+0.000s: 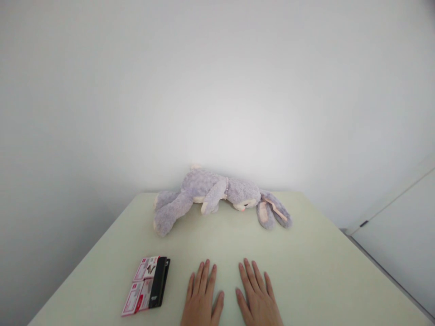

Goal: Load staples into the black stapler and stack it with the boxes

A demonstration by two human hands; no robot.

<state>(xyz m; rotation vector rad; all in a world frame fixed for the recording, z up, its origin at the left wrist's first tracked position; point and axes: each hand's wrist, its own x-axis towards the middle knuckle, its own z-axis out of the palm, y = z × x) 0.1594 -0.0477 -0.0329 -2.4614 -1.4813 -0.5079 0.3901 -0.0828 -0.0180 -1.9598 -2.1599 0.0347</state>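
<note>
From the head camera, the left hand (201,296) and right hand (258,296) are lying flat on the pale table (322,271), fingers loosely together (holding nothing); the booklet (147,285) is lying just left, the plush rabbit (217,194) beyond.

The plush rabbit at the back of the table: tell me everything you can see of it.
The plush rabbit is lilac-grey, fluffy fabric with cream paw pads and pink-lined ears. It lies on its side at the far edge of the pale table, against the white wall, head toward the right, long ears trailing right, legs stretched left. A thin band circles its neck. Neither hand touches it.
</note>
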